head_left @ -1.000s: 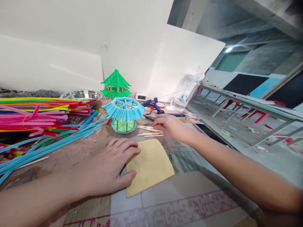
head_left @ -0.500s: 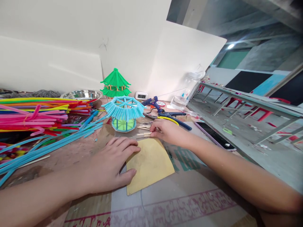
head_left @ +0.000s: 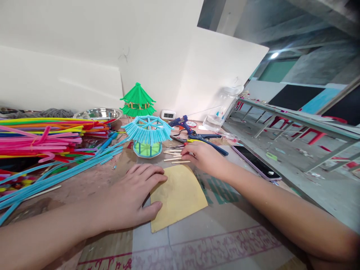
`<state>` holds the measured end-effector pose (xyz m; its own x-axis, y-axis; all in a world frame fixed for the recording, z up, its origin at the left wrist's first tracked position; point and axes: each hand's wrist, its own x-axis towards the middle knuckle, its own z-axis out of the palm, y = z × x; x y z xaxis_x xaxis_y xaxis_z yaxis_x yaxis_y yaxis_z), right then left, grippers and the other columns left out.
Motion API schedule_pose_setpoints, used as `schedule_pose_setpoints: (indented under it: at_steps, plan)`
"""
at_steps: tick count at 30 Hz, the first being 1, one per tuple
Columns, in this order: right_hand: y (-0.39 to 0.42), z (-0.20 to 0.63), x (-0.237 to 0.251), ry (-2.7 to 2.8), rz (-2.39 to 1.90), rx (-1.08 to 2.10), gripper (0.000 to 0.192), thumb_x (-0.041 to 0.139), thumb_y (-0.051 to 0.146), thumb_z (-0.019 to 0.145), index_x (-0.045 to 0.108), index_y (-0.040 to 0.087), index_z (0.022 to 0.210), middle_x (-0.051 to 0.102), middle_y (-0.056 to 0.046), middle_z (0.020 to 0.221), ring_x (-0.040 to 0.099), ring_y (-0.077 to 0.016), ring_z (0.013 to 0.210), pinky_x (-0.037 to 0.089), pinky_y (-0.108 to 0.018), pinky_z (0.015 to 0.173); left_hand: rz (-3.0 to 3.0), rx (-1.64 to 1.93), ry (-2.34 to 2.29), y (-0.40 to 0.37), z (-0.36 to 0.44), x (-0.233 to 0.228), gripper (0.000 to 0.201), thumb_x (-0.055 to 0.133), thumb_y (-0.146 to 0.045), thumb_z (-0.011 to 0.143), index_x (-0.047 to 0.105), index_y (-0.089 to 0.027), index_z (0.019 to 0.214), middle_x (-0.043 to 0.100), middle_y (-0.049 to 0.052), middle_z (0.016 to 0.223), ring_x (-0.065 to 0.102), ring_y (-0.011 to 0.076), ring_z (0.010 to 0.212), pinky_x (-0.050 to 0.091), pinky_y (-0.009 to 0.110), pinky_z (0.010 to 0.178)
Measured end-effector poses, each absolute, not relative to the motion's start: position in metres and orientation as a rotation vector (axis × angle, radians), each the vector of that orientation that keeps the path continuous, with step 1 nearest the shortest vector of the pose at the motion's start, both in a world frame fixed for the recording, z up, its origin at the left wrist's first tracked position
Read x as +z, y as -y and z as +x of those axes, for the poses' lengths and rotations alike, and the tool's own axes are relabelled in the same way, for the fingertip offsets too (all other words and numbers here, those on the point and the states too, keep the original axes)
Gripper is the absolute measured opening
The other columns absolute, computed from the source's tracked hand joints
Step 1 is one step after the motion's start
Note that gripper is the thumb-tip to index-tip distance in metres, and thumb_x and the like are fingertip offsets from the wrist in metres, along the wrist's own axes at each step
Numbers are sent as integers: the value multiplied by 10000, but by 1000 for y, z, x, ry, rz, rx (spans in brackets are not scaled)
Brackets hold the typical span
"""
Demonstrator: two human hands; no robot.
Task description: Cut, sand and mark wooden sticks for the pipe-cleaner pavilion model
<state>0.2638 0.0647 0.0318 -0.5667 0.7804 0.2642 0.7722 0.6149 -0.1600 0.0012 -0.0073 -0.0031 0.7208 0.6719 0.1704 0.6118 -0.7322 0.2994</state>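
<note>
My left hand lies with its fingers spread over the left edge of a yellow fan-shaped board on the tabletop. Just beyond that board, my right hand has its fingers curled down at a few thin wooden sticks. Whether a stick is between those fingertips is hidden. Behind the board stands a small round pavilion model with a light-blue roof of fuzzy stems and a green floor. A green tiered-roof model is farther back.
Bundles of coloured pipe cleaners and loose blue stems cover the left side. At the back are a metal bowl, a digital clock, a glue gun and a clear jug. Pliers and a phone lie right.
My right hand has shifted slightly to the right, exposing more of the sticks' ends. My left hand and the yellow board are in the same place.
</note>
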Motion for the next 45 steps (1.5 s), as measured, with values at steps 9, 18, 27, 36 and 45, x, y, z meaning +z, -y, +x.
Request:
schedule_pose_setpoints:
  at_steps: [9, 18, 27, 36, 45]
  plan:
    - [-65, 264, 30, 2077, -861, 1176, 214, 652, 290, 874, 604, 194, 1059, 630, 41, 683, 560, -107, 608, 398, -229, 574, 2702, 388, -1028, 7, 1, -1, 466, 541, -383, 883, 537, -202, 1313, 509, 110, 1399, 426, 320, 1296, 352, 547, 1078]
    - [-50, 257, 40, 1948, -714, 1434, 283, 668, 383, 892, 622, 196, 1100, 727, -37, 972, 673, -119, 734, 520, -265, 689, 2710, 346, -1048, 8, 2, 3, 500, 543, -392, 879, 541, -192, 1337, 510, 118, 1401, 434, 332, 1297, 353, 551, 1090]
    - [-29, 245, 37, 2180, -902, 891, 320, 407, 404, 1016, 498, 188, 798, 530, 21, 648, 494, -113, 589, 409, -259, 592, 2722, 324, -1050, 7, 1, 2, 564, 525, -525, 903, 533, -180, 1349, 507, 124, 1402, 421, 340, 1297, 349, 553, 1075]
    - [-33, 242, 33, 2309, -1095, 640, 217, 496, 278, 950, 551, 181, 765, 602, -14, 728, 534, -131, 613, 385, -261, 589, 2769, 339, -985, 5, 0, 0, 544, 538, -506, 899, 520, -267, 1388, 495, 74, 1431, 419, 331, 1302, 342, 544, 1071]
    - [-39, 232, 12, 2478, -942, 345, 295, 368, 315, 1020, 552, 174, 837, 614, -25, 750, 547, -144, 690, 376, -257, 647, 2788, 330, -951, 4, 1, 2, 553, 558, -491, 876, 534, -250, 1373, 501, 55, 1473, 409, 331, 1343, 327, 537, 1094]
